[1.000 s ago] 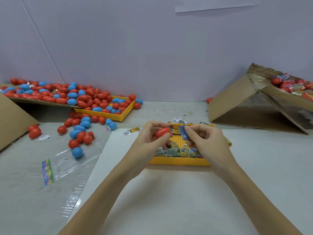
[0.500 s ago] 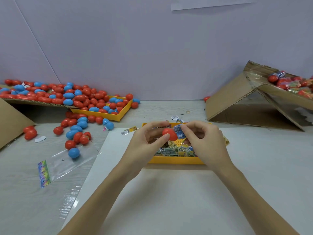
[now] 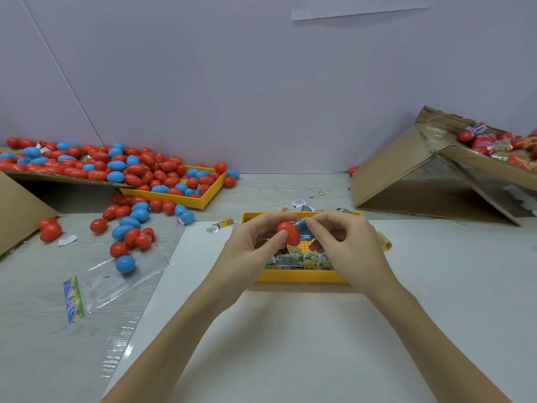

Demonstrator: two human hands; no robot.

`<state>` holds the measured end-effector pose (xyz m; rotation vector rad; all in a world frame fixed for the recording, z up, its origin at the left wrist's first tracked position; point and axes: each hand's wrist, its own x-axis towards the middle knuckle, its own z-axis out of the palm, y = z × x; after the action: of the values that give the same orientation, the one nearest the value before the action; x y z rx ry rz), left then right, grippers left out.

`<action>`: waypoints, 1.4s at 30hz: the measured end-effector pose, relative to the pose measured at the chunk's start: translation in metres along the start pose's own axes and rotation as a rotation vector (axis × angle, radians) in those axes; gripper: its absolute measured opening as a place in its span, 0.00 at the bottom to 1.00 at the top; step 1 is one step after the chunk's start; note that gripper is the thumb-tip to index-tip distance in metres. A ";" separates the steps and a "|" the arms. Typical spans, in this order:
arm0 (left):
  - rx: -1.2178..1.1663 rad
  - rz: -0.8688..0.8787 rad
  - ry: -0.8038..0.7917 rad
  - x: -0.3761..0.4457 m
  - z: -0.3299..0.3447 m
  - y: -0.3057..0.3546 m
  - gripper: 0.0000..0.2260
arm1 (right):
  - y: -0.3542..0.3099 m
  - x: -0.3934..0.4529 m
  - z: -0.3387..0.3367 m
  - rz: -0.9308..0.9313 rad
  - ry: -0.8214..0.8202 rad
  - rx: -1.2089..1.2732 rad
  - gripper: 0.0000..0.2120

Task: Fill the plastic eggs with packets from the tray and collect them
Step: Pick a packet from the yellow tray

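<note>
Holding a red egg (image 3: 288, 233) in curled fingers above the far edge of the yellow tray (image 3: 302, 275), the left hand (image 3: 255, 242) meets the right hand (image 3: 345, 242), which pinches a blue packet (image 3: 302, 229) against the egg's open side. This egg looks mid-fill, not yet closed. Many packets (image 3: 299, 260) remain in the tray, and loose eggs (image 3: 128, 228) crowd the table's far left corner, so plenty seems left.

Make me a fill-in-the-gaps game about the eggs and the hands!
1. The left hand holds a ____ egg.
2. The right hand pinches a ____ packet.
3. Both hands are above the ____ tray.
4. One blue egg lies on a clear ____ bag.

Missing words: red; blue; yellow; plastic
</note>
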<state>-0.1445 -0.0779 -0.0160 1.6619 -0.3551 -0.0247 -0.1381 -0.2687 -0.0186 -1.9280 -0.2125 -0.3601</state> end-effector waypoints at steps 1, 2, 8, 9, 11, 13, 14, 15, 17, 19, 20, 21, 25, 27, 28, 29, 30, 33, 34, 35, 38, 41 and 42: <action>0.007 0.002 -0.002 0.000 0.000 0.000 0.12 | 0.000 0.000 -0.001 0.007 -0.010 0.000 0.07; 0.009 0.006 -0.005 0.000 0.000 -0.001 0.12 | 0.000 0.001 -0.001 0.018 -0.023 0.004 0.07; 0.003 0.001 -0.014 0.000 0.000 -0.003 0.12 | 0.000 0.001 -0.001 0.080 -0.085 0.040 0.09; 0.010 0.001 -0.010 0.000 0.000 -0.003 0.13 | -0.001 0.001 -0.001 0.083 -0.087 0.045 0.09; 0.036 0.000 0.005 0.000 0.000 -0.003 0.12 | -0.001 0.001 0.000 0.091 -0.093 0.063 0.10; 0.036 0.003 0.021 0.000 -0.001 -0.002 0.13 | -0.002 0.000 0.000 0.089 -0.104 0.075 0.08; 0.027 0.005 0.025 0.000 -0.001 -0.002 0.13 | -0.002 0.000 0.001 0.090 -0.110 0.088 0.07; 0.020 0.007 0.029 0.001 -0.001 -0.001 0.13 | -0.003 -0.001 0.001 0.097 -0.116 0.112 0.05; 0.003 0.014 0.039 0.001 0.000 -0.001 0.13 | -0.003 -0.003 0.002 0.131 -0.131 0.184 0.04; -0.026 0.029 0.056 0.001 0.001 -0.001 0.13 | -0.004 -0.005 0.003 0.173 -0.137 0.271 0.04; -0.039 0.039 0.065 0.001 0.001 -0.002 0.13 | -0.005 -0.005 0.003 0.195 -0.141 0.322 0.04; -0.050 0.049 0.071 0.001 0.002 -0.002 0.13 | -0.006 -0.006 0.003 0.214 -0.147 0.371 0.05; -0.057 0.118 0.071 0.000 0.001 0.000 0.13 | -0.009 -0.007 0.004 0.219 -0.149 0.442 0.07; -0.038 0.159 0.067 0.000 0.000 0.000 0.12 | -0.010 -0.007 0.005 0.212 -0.131 0.446 0.07; -0.029 0.176 0.064 0.001 0.000 0.000 0.11 | -0.011 -0.008 0.006 0.210 -0.127 0.448 0.07; -0.024 0.184 0.065 0.001 0.000 0.000 0.11 | -0.011 -0.008 0.006 0.208 -0.126 0.454 0.08; -0.025 0.187 0.068 0.001 -0.001 0.000 0.12 | -0.011 -0.008 0.007 0.208 -0.127 0.465 0.08; -0.015 0.201 0.084 0.000 0.000 0.003 0.17 | -0.012 -0.009 0.009 0.243 -0.122 0.556 0.11; 0.012 0.219 0.095 0.000 0.000 0.004 0.19 | -0.012 -0.008 0.010 0.275 -0.124 0.619 0.12; 0.043 0.245 0.111 0.000 0.000 0.004 0.20 | -0.013 -0.008 0.010 0.313 -0.137 0.693 0.13; 0.088 0.303 0.164 0.000 0.001 0.003 0.20 | -0.016 -0.007 0.009 0.446 -0.207 0.893 0.18; 0.088 0.317 0.178 0.000 0.001 0.004 0.18 | -0.018 -0.007 0.008 0.548 -0.212 1.011 0.18; 0.082 0.317 0.182 0.000 0.001 0.005 0.17 | -0.018 -0.006 0.008 0.560 -0.203 1.027 0.18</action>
<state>-0.1459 -0.0789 -0.0116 1.6570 -0.4818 0.3800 -0.1486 -0.2548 -0.0077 -0.9301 0.0291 0.2933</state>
